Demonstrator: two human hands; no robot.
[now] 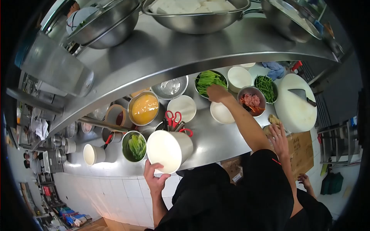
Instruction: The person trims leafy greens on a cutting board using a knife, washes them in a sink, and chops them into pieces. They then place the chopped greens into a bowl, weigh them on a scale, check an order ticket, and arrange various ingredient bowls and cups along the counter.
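My left hand (155, 178) grips the lower rim of a large white paper tub (169, 151), its mouth turned toward me. With fingers curled down, my right hand (218, 93) is in a metal bowl of cut green vegetable stalks (210, 78); its fingertips are partly hidden. Below my right wrist sits a white bowl (222, 113). To the right are a metal bowl of raw meat and orange shreds (251, 101) and a bowl of green beans (265, 88). Red-handled scissors (173, 118) stand behind the tub.
Beaten egg (144, 109) fills a bowl on the left, near leafy greens (137, 147) and stacked cups (94, 154). Overhead, a steel shelf (173, 48) carries large metal bowls. A co-worker's hand (278, 139) is near ginger (274, 119); a knife (302, 96) lies on a white board (295, 111).
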